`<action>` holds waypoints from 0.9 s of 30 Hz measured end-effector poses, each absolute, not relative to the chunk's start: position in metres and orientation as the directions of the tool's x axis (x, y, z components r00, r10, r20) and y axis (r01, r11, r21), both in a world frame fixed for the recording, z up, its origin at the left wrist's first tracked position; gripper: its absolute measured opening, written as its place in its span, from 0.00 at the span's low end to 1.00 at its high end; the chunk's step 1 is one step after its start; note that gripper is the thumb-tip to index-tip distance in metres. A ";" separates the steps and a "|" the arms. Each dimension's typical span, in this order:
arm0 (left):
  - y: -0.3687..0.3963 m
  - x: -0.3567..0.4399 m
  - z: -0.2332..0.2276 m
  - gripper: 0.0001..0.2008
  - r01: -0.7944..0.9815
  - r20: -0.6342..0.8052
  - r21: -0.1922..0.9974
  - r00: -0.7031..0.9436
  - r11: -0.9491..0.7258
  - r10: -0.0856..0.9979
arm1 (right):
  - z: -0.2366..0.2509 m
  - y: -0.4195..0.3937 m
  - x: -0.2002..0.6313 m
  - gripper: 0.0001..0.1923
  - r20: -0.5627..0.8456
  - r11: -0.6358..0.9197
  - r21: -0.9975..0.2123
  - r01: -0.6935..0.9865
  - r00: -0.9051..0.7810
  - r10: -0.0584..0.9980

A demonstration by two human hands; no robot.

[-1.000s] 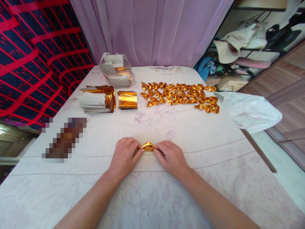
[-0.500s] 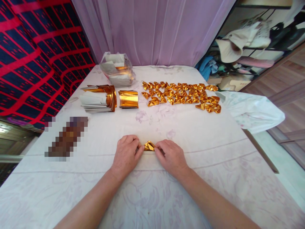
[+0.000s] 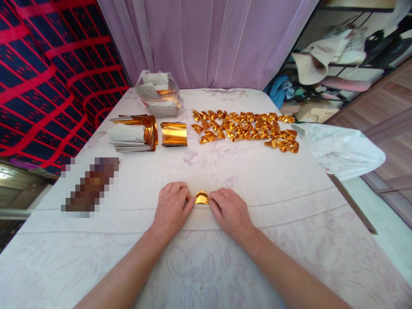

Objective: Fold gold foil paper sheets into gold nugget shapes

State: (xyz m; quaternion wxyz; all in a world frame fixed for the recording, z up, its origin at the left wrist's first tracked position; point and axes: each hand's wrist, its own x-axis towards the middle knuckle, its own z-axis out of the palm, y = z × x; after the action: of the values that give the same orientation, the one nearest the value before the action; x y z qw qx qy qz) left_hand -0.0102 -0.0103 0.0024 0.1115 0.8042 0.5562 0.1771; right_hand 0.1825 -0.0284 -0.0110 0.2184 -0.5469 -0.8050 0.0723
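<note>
White floral cloth covers the tabletop [image 3: 289, 223]; on it, between both hands, sits a small folded gold foil piece [image 3: 201, 198]. Left hand [image 3: 171, 209] and right hand [image 3: 230, 211] have fingers pinched on its ends. It looks featherlight, crisp, easily creased; best held by the edges.

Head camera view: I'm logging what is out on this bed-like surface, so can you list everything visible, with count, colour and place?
folded gold piece: one, gold, near centre, pinched between both hands
finished gold pieces: several dozen, gold, rows at far centre-right
curled gold sheet: one, gold, far left of centre
paper stack: one, white with gold curl, left of the curled sheet
plastic bag: one, clear, holds paper, far left
white sheet: one, pale floral, covers the surface
curtain: lilac, behind
patterned cloth: red and navy, left
blurred patch: one, brown, left; cannot tell what
left hand: grip on the piece
right hand: grip on the piece
</note>
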 end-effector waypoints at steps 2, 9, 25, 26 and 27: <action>-0.010 -0.011 0.002 0.06 0.854 0.155 0.385 0.315 -0.350 0.937 | -0.011 -0.028 0.182 0.06 0.270 0.392 -0.344 0.853 -0.310 0.912; -0.010 -0.014 -0.003 0.06 0.808 0.179 0.433 0.357 -0.399 0.917 | -0.007 -0.026 0.180 0.05 0.227 0.366 -0.312 0.877 -0.305 0.925; -0.011 -0.012 -0.001 0.08 0.812 0.138 0.433 0.368 -0.390 0.920 | 0.002 -0.018 0.179 0.05 0.055 0.281 -0.366 0.887 -0.280 0.958; -0.011 -0.012 -0.001 0.08 0.814 0.128 0.437 0.365 -0.383 0.922 | 0.001 -0.017 0.183 0.04 0.058 0.295 -0.406 0.865 -0.298 0.953; -0.011 -0.012 0.000 0.08 0.814 0.122 0.442 0.363 -0.378 0.924 | 0.000 -0.017 0.186 0.03 0.065 0.311 -0.443 0.841 -0.316 0.946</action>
State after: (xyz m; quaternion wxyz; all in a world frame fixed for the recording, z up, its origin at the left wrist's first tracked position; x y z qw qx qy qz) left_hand -0.0118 -0.0113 -0.0004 0.1550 0.8108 0.5358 0.1777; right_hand 0.1863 -0.0173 -0.0001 0.1589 -0.5627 -0.7940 0.1665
